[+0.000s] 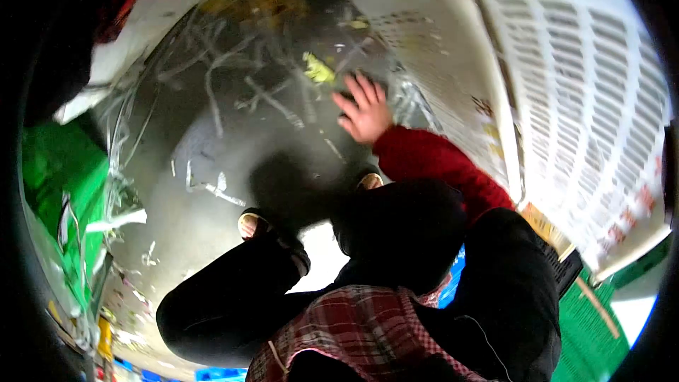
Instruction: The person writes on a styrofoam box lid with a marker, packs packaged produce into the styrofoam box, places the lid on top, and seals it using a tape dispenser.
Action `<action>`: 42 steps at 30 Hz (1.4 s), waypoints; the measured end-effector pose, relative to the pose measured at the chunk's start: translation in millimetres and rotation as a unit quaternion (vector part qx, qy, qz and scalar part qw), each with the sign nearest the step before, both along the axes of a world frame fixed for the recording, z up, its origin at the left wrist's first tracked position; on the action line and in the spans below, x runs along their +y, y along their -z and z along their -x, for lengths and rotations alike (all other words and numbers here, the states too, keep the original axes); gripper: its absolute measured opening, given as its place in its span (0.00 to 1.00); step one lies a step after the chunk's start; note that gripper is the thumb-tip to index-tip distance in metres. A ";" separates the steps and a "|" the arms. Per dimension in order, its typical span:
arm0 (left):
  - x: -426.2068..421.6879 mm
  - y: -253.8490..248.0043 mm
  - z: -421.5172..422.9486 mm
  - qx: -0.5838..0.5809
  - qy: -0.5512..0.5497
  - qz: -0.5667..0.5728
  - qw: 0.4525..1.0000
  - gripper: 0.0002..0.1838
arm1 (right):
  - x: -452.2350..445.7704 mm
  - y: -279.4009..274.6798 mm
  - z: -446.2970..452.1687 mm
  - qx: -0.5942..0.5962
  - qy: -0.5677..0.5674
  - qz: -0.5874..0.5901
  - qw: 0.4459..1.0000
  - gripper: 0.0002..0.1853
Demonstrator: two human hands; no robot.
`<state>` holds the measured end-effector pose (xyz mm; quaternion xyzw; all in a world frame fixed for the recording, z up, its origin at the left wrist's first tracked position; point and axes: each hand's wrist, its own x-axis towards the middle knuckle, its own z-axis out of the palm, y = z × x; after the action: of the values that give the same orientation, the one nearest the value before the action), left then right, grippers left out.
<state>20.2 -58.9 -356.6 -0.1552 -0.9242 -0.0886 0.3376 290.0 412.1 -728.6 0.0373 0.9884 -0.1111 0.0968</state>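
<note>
My right hand (366, 112), in a dark red sleeve (431, 164), reaches over the grey floor (152, 191) with its fingers spread and nothing in them. Just beyond the fingertips lies a crumpled yellow-green scrap (318, 68), possibly a leaf. I cannot tell whether the hand touches the floor. White and clear strips (212, 187) are scattered on the floor to the left of the hand. To its right stands a white perforated plastic crate (442, 64). My left hand is out of view.
Another white slatted crate (566, 92) stands farther right, above a green mesh surface (587, 339). At the left are a green sack (60, 170) and tangled clear plastic (117, 148). My sandalled feet (253, 225) and bent knees take up the lower middle.
</note>
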 end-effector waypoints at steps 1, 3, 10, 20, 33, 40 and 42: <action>6.7 -1.4 2.1 0.003 0.013 -0.001 1.000 0.24 | -7.0 -4.6 -36.8 -0.026 0.047 -0.001 0.999 0.34; 18.1 -3.9 6.1 0.012 0.036 -0.001 0.999 0.24 | -24.1 -3.9 -103.7 -0.027 0.141 0.013 0.990 0.34; 66.3 -30.0 16.7 0.039 0.134 -0.004 0.990 0.24 | -66.5 13.7 -234.8 0.022 0.461 0.011 0.887 0.37; 58.4 -209.8 46.7 0.061 0.155 0.021 0.986 0.25 | -52.0 36.3 -334.0 -0.126 0.641 0.114 0.749 0.37; 65.3 -313.2 32.7 0.098 0.053 0.002 0.994 0.28 | 13.6 -10.4 -193.8 0.151 0.330 0.184 0.914 0.22; 85.7 -300.0 12.2 0.153 0.061 -0.021 0.986 0.29 | 31.5 -34.9 -27.8 0.027 0.160 0.249 0.955 0.25; 92.8 -289.9 3.2 0.178 0.066 -0.026 0.981 0.28 | 34.6 -55.1 30.5 0.065 0.123 0.225 0.964 0.23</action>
<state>16.9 34.0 -66.7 -0.2206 -0.8344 -0.1055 0.4939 259.5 446.7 -673.5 0.1287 0.9297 -0.3443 0.0241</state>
